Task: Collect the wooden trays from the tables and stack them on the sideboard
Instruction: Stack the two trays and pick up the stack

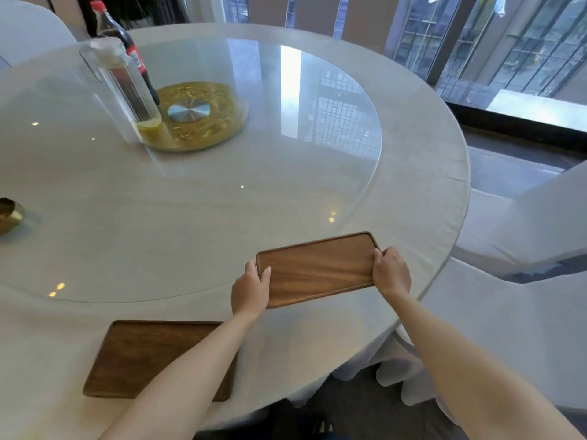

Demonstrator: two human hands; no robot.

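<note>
A brown wooden tray [317, 268] lies near the right front edge of the round table [428, 173]. My left hand [249, 290] grips its left short end, thumb over the rim. My right hand [390, 271] grips its right short end. Whether the tray is lifted off the cloth I cannot tell. A second, darker wooden tray [139, 354] lies flat on the cloth at the near left, partly covered by my left forearm.
A glass turntable [286, 128] covers the table's middle, with a gold centre disc [203, 112], a clear jug [124, 87] and a cola bottle [117, 30]. A gold bowl [9, 215] sits at the left edge. White-covered chairs [524, 242] stand at right.
</note>
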